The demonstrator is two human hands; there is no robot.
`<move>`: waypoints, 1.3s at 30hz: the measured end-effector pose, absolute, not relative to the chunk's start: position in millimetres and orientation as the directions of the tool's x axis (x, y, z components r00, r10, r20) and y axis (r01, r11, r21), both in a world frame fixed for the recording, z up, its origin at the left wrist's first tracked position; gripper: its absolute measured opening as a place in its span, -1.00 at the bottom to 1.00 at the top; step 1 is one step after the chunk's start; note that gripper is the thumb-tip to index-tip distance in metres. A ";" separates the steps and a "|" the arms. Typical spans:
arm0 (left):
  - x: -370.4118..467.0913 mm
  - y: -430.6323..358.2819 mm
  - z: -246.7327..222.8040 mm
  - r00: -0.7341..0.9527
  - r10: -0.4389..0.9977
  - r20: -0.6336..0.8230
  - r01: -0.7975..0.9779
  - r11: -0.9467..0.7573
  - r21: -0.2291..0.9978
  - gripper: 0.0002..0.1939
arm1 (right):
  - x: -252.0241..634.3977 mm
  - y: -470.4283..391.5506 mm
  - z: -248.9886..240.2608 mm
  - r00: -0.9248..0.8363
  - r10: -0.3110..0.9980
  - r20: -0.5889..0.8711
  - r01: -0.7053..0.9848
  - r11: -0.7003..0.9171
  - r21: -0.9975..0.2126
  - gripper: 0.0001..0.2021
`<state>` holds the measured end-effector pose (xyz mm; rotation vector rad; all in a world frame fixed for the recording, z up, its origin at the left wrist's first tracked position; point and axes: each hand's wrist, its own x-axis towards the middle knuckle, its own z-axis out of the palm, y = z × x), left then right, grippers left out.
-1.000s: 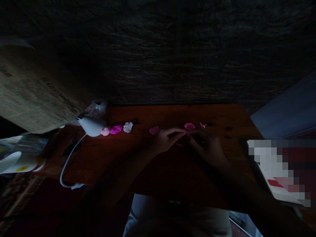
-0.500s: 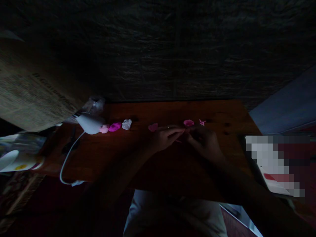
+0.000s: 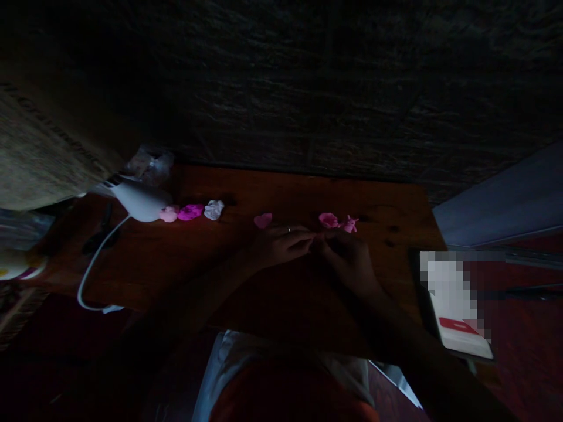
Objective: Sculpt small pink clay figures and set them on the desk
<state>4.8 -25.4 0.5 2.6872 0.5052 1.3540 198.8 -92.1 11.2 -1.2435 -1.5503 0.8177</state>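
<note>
Head camera view: compared with the frame before, everything on the brown wooden tabletop (image 3: 176, 261) sits farther left in view, and the spiky small pink figure-like piece (image 3: 350, 224) appears closer to the cupped pink round piece (image 3: 328, 220). The thin pink strip seen below the hands a second ago is no longer visible.

The left hand (image 3: 279, 247) has its fingers nearly closed, their tips pinching a tiny pink piece (image 3: 315, 235); the right hand (image 3: 355, 261), fingers curled, pinches it from the other side. The piece is near mid-tabletop, between the two hands' fingertips, too small and dark to tell its long axis or where it points.

A flat pink heart-like piece (image 3: 263, 220) lies beyond the left hand. Toward the left edge, a pale pink lump (image 3: 169, 213), a magenta lump (image 3: 190, 211) and a crumpled white lump (image 3: 214, 210) form a row roughly along the far edge, beside a white cone-shaped device (image 3: 143, 201) with a white cable (image 3: 91, 265). Near the right edge is a dark-framed tablet (image 3: 466, 343).
</note>
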 end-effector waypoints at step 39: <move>-12.8 11.2 6.8 0.720 0.563 0.405 0.249 -0.755 0.606 -0.87 | 200.1 -81.2 22.0 0.072 0.991 0.109 -0.102 0.116 -0.988 -0.83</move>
